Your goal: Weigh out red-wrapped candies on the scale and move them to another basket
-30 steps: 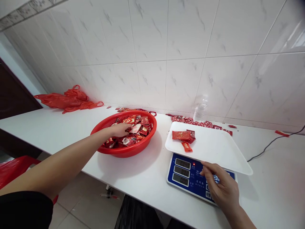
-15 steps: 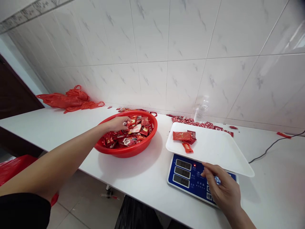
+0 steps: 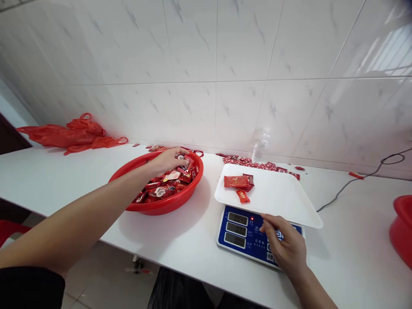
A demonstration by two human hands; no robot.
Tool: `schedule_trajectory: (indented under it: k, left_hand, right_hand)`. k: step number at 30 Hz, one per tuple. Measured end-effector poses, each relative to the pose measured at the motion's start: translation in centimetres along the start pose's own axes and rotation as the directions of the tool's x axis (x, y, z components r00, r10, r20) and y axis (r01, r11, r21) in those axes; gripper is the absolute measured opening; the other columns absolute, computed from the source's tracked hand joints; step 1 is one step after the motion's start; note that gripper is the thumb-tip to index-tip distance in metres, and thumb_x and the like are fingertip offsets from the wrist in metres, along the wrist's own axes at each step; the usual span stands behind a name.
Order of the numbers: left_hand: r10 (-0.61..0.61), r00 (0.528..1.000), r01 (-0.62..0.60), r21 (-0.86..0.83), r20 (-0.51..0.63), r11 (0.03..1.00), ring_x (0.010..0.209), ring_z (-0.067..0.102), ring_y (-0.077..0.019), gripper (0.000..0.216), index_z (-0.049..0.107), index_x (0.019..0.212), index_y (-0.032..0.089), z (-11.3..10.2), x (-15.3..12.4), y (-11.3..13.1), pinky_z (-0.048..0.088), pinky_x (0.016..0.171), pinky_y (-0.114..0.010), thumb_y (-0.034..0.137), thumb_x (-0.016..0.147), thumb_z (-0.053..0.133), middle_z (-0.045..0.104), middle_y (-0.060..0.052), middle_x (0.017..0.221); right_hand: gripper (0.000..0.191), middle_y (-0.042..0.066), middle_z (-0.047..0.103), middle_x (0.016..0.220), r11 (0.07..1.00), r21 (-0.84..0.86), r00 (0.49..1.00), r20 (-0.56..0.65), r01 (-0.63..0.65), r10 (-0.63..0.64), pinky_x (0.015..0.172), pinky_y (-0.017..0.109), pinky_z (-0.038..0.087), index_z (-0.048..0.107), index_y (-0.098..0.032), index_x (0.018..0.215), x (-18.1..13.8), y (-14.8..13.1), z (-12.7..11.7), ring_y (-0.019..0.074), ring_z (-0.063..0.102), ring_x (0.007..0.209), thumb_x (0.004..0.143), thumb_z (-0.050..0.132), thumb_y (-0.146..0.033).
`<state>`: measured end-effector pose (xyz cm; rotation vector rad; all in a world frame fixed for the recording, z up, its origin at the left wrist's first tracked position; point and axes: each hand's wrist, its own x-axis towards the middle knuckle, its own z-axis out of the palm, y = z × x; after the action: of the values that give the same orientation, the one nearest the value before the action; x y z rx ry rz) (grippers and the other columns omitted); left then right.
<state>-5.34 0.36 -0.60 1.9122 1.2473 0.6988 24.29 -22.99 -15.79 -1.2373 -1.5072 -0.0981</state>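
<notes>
My left hand [image 3: 170, 160] reaches over the far side of a red plastic basket [image 3: 161, 207], fingers closed on wrapped candy [image 3: 186, 163]. Heaped under it are more candies [image 3: 160, 191] in red wrappers. My right hand [image 3: 286, 240] is closed in a pinch over the blue scale's key panel [image 3: 257, 240], fingertips near the tray's front edge; whatever it holds, if anything, is hidden. On the white weighing tray [image 3: 280, 193] lie several red packets [image 3: 236, 181] at the left end. Three small displays [image 3: 236, 229] show on the scale's left.
Red plastic bags [image 3: 74, 133] lie at the back left. Patterned red packets [image 3: 249, 163] line the tiled wall beside a clear plastic bottle [image 3: 261, 145]. A black cable [image 3: 350, 180] runs to the right, where a red container [image 3: 402, 227] stands. The white table's front edge [image 3: 122, 249] crosses below.
The view has turned right, bringing the red container in. My left hand has moved toward the basket's far right side among the candies. My right hand stays over the scale.
</notes>
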Motion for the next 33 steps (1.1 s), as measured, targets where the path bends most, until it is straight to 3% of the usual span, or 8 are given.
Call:
schedule_trajectory:
  k: [4,7,12,16,21,25,28,33]
  left_hand:
    - [0.026,0.994,-0.009,-0.161,0.104,0.987,0.082,0.066,-0.0183,0.039,0.058,0.110,0.019,5.0,0.9,2.2,0.057,0.068,-0.032,0.024,0.073,0.071,0.069,-0.007,0.097]
    - [0.019,0.984,0.007,-0.140,0.180,0.990,0.081,0.067,-0.0186,0.039,0.056,0.110,0.017,8.4,1.8,3.1,0.057,0.065,-0.032,0.021,0.074,0.069,0.068,-0.009,0.098]
    - [0.075,0.985,-0.126,0.347,0.157,0.929,0.074,0.067,-0.0192,0.035,0.061,0.109,0.020,12.2,3.6,3.2,0.055,0.067,-0.031,0.023,0.074,0.067,0.069,-0.005,0.096]
    - [0.116,0.987,-0.155,0.449,0.112,0.880,0.095,0.064,-0.0245,0.029,0.065,0.101,0.022,13.6,4.7,3.4,0.051,0.082,-0.032,0.023,0.072,0.069,0.068,-0.005,0.104]
    - [0.160,0.973,-0.218,0.446,0.165,0.868,0.101,0.062,-0.0250,0.017,0.068,0.091,0.020,14.8,5.6,4.4,0.049,0.088,-0.032,0.026,0.075,0.066,0.069,-0.006,0.108]
    - [0.181,0.967,-0.242,0.425,0.179,0.872,0.108,0.061,-0.0232,0.032,0.062,0.115,0.020,15.3,6.3,5.1,0.047,0.090,-0.031,0.028,0.084,0.053,0.064,-0.008,0.122]
    - [0.199,0.945,-0.296,0.418,0.259,0.859,0.122,0.053,-0.0245,0.050,0.050,0.132,0.019,15.5,6.5,5.2,0.043,0.098,-0.032,0.037,0.086,0.053,0.055,-0.011,0.137]
    - [0.215,0.861,-0.415,0.394,0.460,0.820,0.128,0.047,-0.0285,0.064,0.050,0.134,0.019,16.1,5.8,4.9,0.036,0.104,-0.036,0.057,0.083,0.052,0.049,-0.014,0.143]
  right_hand:
    - [0.017,-0.001,0.066,0.070,1.000,0.006,1.000,-0.010,0.011,-0.011,0.063,0.027,0.052,0.064,-0.022,0.104,0.1,0.2,0.1,0.0134,0.064,0.063,0.092,0.051,-0.022]
    - [0.018,-0.001,0.066,0.071,1.000,0.012,1.000,0.008,0.015,-0.015,0.063,0.027,0.052,0.063,-0.022,0.106,0.2,0.3,0.1,0.0132,0.064,0.064,0.092,0.051,-0.019]
    - [0.019,-0.001,0.066,0.070,0.999,0.025,1.000,-0.005,0.022,-0.022,0.062,0.025,0.052,0.063,-0.022,0.105,0.4,0.4,0.2,0.0124,0.063,0.064,0.092,0.051,-0.017]
    - [0.018,-0.001,0.065,0.068,0.999,0.028,0.999,-0.028,0.033,-0.032,0.061,0.024,0.052,0.064,-0.022,0.104,0.7,0.2,0.2,0.0120,0.063,0.061,0.092,0.051,-0.018]
    - [0.018,0.000,0.065,0.069,0.999,0.031,0.999,-0.026,0.042,-0.041,0.060,0.025,0.052,0.064,-0.021,0.105,0.8,0.2,0.3,0.0128,0.063,0.061,0.092,0.050,-0.019]
    - [0.020,0.000,0.066,0.069,0.998,0.040,0.999,-0.014,0.043,-0.042,0.060,0.025,0.052,0.064,-0.021,0.106,0.8,0.4,0.3,0.0127,0.063,0.061,0.092,0.050,-0.018]
    - [0.020,0.000,0.066,0.069,0.998,0.049,0.999,-0.024,0.038,-0.037,0.060,0.025,0.052,0.064,-0.021,0.105,0.8,0.3,0.3,0.0129,0.063,0.061,0.092,0.050,-0.018]
    - [0.020,0.000,0.066,0.070,0.999,0.048,1.000,-0.002,0.024,-0.024,0.061,0.027,0.051,0.062,-0.021,0.107,0.8,0.2,0.3,0.0137,0.063,0.063,0.093,0.049,-0.017]
